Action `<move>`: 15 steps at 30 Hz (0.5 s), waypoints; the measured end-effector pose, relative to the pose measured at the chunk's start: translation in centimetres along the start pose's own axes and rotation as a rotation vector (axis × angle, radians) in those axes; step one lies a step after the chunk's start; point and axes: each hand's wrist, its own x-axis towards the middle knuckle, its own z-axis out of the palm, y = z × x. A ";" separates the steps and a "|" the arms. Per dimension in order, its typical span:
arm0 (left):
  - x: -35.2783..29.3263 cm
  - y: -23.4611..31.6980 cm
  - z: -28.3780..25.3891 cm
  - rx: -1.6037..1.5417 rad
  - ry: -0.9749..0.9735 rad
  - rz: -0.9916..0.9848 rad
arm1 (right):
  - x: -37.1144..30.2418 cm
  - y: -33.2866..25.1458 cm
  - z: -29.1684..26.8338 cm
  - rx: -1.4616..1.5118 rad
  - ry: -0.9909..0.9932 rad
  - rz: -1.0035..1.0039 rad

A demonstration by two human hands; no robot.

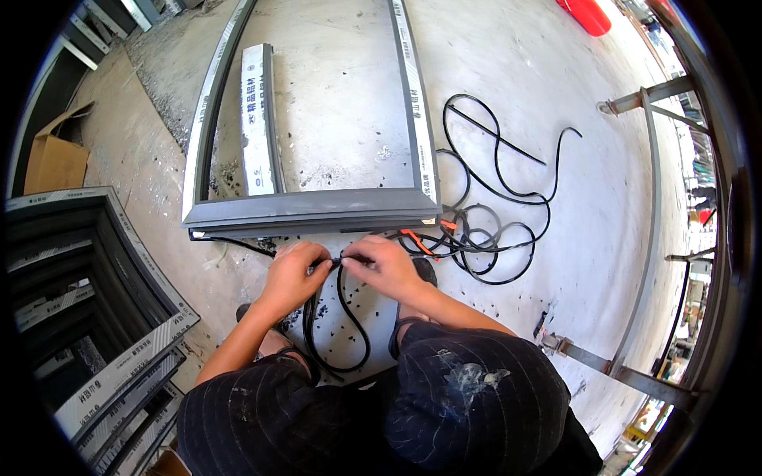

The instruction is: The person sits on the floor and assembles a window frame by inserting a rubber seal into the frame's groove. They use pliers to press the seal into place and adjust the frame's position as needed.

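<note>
On the near side of the grey frame (309,206), the left hand (294,275) and right hand (382,266), fingertips closed and nearly meeting, pinch a black cord (364,333) that looks light, bendy and hardly fragile, best held short, near its pinched stretch.

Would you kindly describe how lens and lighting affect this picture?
In the head view, the fisheye bends the metal rail and stacked frames, leaving black corners; the floor looks pale and brightly lit there; in the same view, the left hand and right hand look fairly sharp, but hide part of the black strip.
</note>
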 end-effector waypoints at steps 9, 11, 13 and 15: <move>-1.9 0.5 -2.8 -0.054 -0.249 -0.007 | -4.7 7.6 -7.9 -0.600 0.235 0.220; -2.3 1.0 -4.0 -0.034 -0.307 0.023 | -4.8 8.0 -7.7 -0.642 0.122 0.293; -2.4 1.6 -5.5 0.004 -0.360 0.078 | -4.8 8.5 -6.9 -0.698 0.182 0.231; -2.3 2.6 -7.2 0.052 -0.403 0.082 | -4.9 9.5 -6.2 -0.736 0.246 0.151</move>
